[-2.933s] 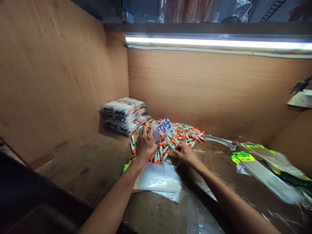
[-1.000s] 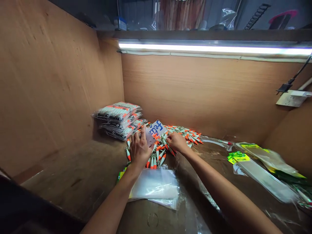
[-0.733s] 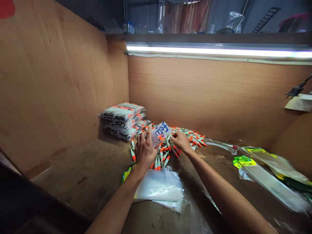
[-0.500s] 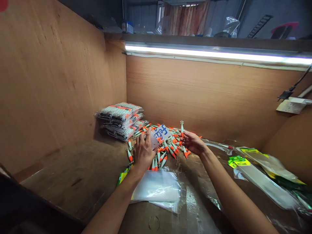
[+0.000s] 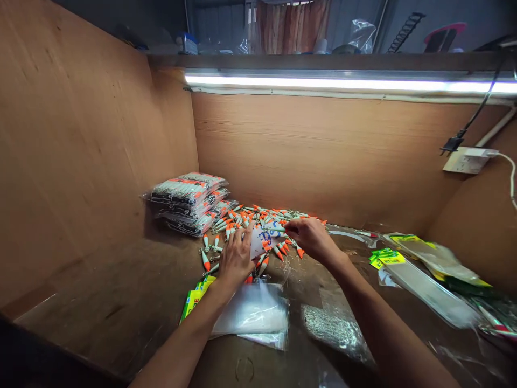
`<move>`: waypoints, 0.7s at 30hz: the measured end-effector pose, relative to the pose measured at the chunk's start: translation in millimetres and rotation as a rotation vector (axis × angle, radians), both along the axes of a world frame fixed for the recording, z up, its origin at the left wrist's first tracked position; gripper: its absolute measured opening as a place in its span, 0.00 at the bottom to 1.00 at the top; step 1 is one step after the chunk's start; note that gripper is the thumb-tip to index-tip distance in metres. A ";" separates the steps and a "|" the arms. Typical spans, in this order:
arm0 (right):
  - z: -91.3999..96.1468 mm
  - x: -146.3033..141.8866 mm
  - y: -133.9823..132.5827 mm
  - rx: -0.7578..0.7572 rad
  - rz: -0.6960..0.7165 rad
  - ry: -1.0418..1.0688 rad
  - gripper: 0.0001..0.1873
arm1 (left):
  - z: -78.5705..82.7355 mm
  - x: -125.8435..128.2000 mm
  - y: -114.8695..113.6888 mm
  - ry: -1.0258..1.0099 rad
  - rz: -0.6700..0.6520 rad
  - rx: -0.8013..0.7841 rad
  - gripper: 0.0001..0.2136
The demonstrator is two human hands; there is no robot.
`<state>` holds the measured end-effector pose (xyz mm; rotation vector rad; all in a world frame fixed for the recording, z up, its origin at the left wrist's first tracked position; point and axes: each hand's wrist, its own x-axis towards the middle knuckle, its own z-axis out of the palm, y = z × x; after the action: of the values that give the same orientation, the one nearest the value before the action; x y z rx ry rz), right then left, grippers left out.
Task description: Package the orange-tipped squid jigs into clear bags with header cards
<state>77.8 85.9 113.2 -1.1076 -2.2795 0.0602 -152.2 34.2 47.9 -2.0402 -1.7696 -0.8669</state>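
My left hand (image 5: 236, 256) is closed on the edge of a white card (image 5: 257, 242) with blue handwriting, tilted over the lures. Just right of it, my right hand (image 5: 313, 237) pinches one squid jig (image 5: 277, 229), pale with hooks on one end; it lies across the card's upper part, its orange end hidden by my fingers. Behind and around the card spreads a heap of squid jigs (image 5: 250, 217), pale-bodied with orange ends. Below my left hand lie flat clear plastic bags (image 5: 258, 312) and yellow-green header cards (image 5: 194, 299), partly covered by my forearm.
Packed bags of squid jigs (image 5: 181, 194) are stacked at the back left. To the right lie clear packages with yellow-green headers (image 5: 428, 288). A plug (image 5: 452, 143) hangs by a wall socket (image 5: 464, 160). Wooden panels (image 5: 315, 145) enclose the bench beneath a strip light.
My right hand has turned over and come left, bringing the squid jig from upright beside the card to lying across it. My left hand keeps the card. The view has shifted slightly right.
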 end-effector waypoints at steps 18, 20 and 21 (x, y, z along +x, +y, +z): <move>-15.7 -31.9 -10.7 0.285 0.147 0.178 0.12 | 12.8 -16.4 3.1 -0.028 0.046 0.074 0.42; -23.5 -31.7 -9.3 0.172 0.194 0.086 0.10 | 15.1 -22.9 4.4 -0.052 0.149 0.122 0.43; -30.3 -32.6 -7.8 0.102 0.241 -0.023 0.10 | 16.0 -25.0 4.4 -0.060 0.183 0.140 0.43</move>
<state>45.2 78.2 82.9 -0.7816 -2.3977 0.0261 -177.2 38.7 63.9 -1.7523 -1.8369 -0.9744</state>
